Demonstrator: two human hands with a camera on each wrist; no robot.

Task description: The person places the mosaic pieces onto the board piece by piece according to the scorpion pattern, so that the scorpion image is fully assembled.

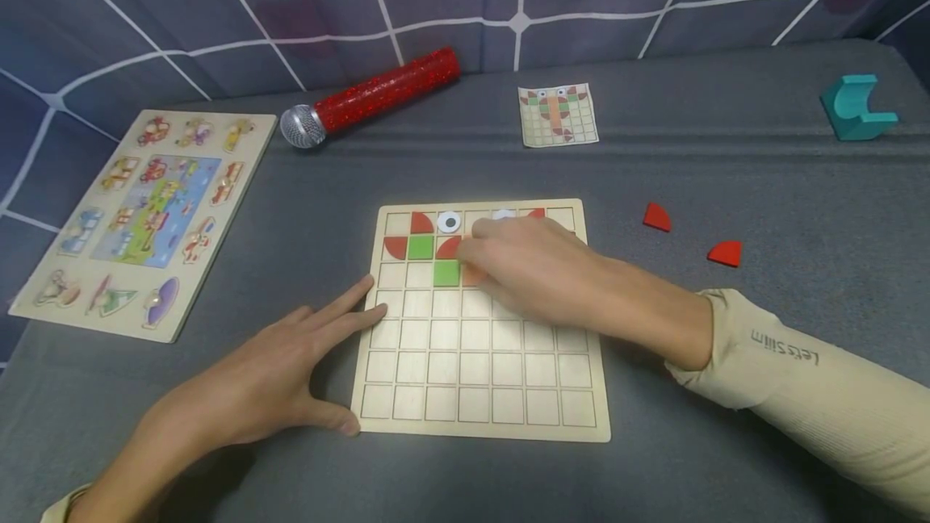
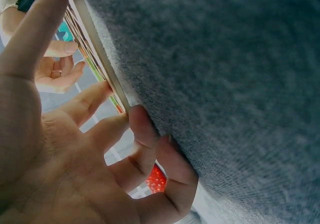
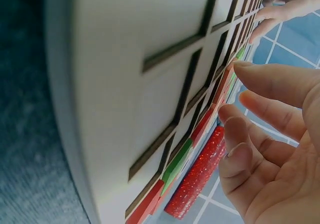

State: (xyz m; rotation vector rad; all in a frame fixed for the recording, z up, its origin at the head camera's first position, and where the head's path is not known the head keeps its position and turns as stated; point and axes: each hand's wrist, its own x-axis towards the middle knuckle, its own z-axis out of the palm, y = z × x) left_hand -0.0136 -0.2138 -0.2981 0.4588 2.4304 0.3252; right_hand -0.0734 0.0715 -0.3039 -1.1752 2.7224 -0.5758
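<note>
A wooden grid board (image 1: pixel 475 402) lies flat, with red quarter-circle tiles (image 1: pixel 421 223), green square tiles (image 1: pixel 420 247) and a white eye tile (image 1: pixel 449 222) in its far rows. My left hand (image 1: pixel 279 378) is spread along the board's left side, thumb at the near corner and fingertips at the edge. Over the far middle cells is my right hand (image 1: pixel 538 269), partly covering an orange tile (image 1: pixel 472 275) and a second eye tile (image 1: pixel 503 215). In the right wrist view its thumb (image 3: pixel 270 84) and fingers are loosely bent at the orange tile, with nothing visible between them.
Two loose red quarter-circles (image 1: pixel 657 217) lie right of the board. A small pattern card (image 1: pixel 558 131) sits behind it, beside a glittery red microphone (image 1: pixel 385 95). At left is a picture puzzle board (image 1: pixel 152 309); a teal block (image 1: pixel 856 111) stands far right.
</note>
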